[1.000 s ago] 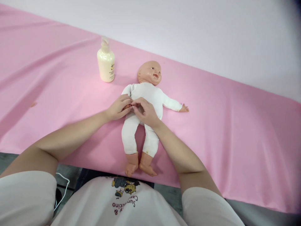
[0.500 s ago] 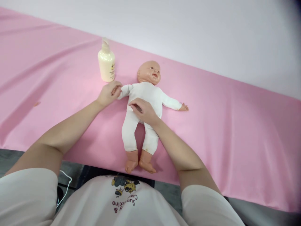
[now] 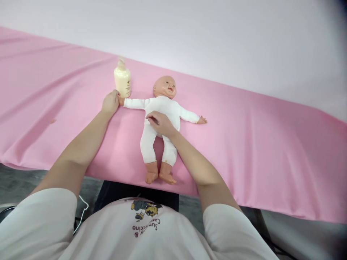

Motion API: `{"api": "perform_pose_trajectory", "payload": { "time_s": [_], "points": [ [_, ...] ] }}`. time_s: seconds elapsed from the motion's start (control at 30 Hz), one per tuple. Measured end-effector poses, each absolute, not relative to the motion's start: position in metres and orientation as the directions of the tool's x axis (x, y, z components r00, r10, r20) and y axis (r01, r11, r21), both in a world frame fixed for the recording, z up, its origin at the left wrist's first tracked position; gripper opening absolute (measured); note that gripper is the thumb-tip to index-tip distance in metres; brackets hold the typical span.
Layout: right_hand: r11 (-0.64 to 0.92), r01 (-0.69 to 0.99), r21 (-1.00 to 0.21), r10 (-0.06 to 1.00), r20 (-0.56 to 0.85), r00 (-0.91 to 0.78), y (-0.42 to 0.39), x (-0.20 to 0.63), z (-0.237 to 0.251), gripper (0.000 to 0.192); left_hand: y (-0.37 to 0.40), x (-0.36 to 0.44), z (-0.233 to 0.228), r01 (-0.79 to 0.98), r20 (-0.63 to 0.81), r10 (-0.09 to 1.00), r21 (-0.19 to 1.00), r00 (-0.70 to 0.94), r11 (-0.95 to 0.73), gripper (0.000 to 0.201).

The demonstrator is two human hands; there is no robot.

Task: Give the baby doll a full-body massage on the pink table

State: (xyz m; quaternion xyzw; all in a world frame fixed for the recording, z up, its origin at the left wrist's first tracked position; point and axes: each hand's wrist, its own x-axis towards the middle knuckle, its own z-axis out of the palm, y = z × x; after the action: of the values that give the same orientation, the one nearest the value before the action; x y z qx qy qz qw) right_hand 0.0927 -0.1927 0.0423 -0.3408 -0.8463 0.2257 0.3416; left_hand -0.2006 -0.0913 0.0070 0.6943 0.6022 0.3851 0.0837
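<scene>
A baby doll (image 3: 162, 103) in a white bodysuit lies on its back on the pink cloth, its arms spread and its bare feet toward me. My left hand (image 3: 111, 103) is closed around the doll's small hand, and the doll's arm on that side is stretched straight out. Over the doll's belly is my right hand (image 3: 162, 124), its fingers curled in toward the thumb with nothing visible in them. Whether it touches the suit I cannot tell. Just behind my left hand stands a cream-coloured pump bottle (image 3: 123, 81), upright.
The pink cloth (image 3: 217, 151) covers a long table and hangs over its front edge. A plain white wall (image 3: 206, 36) rises along the back. Below the near edge a white cable (image 3: 82, 213) shows at the left.
My left hand has moved outward to the left, drawing the doll's arm from bent to straight. My right hand stays over the belly. The view has shifted slightly.
</scene>
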Motion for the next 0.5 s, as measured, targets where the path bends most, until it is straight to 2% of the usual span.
{"api": "perform_pose_trajectory", "payload": {
  "time_s": [0.1, 0.2, 0.33, 0.43, 0.5],
  "points": [
    [0.705, 0.444, -0.552, 0.701, 0.448, -0.555, -0.193, 0.093, 0.042, 0.02, -0.09, -0.204, 0.01, 0.849, 0.33, 0.943, 0.508, -0.039, -0.143, 0.025],
    [0.766, 0.448, -0.462, 0.64, 0.483, -0.597, -0.198, 0.094, 0.042, 0.021, -0.09, -0.205, 0.014, 0.89, 0.309, 0.951, 0.439, -0.018, -0.125, 0.026],
    [0.835, 0.397, -0.381, 0.546, 0.48, -0.687, -0.228, 0.099, 0.047, 0.026, -0.09, -0.202, 0.012, 0.888, 0.447, 0.893, 0.393, 0.044, -0.24, 0.028],
    [0.844, 0.392, -0.366, 0.52, 0.385, -0.762, -0.264, 0.103, 0.051, 0.029, -0.092, -0.196, 0.009, 0.849, 0.582, 0.803, 0.355, 0.127, -0.391, 0.03],
    [0.825, 0.425, -0.373, 0.541, 0.303, -0.785, -0.291, 0.104, 0.056, 0.03, -0.097, -0.189, 0.009, 0.825, 0.617, 0.755, 0.295, 0.221, -0.483, 0.032]
  ]
}}
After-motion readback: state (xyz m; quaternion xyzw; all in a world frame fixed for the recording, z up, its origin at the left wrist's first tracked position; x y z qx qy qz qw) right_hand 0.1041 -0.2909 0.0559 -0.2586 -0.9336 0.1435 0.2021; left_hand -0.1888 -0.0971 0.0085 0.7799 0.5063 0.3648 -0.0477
